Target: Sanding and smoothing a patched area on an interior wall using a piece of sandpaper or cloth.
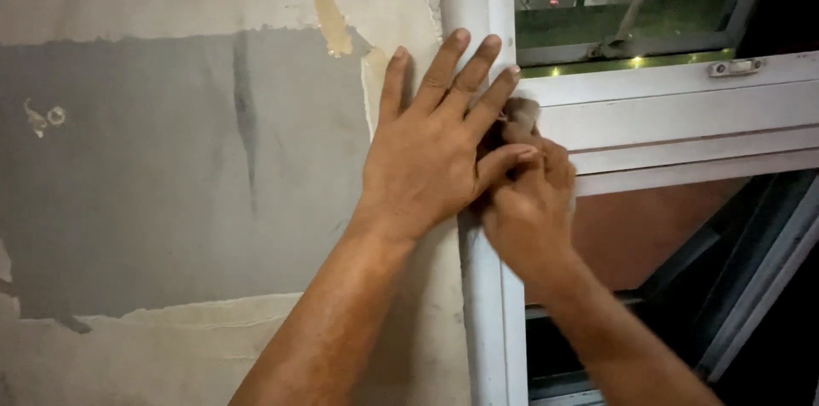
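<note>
White window frame point(486, 287) beside patchy grey wall point(171, 159). Our left hand point(431, 150) lies flat, fingers spread wide, over the frame. Our right hand point(525, 201) pinches a small brownish pad point(520, 109) against it.

Left hand point(431, 146): flat, fingers spread on the white window frame point(486, 287).
Right hand point(529, 201): just beside it, pinching a small brownish piece point(520, 109).
</note>
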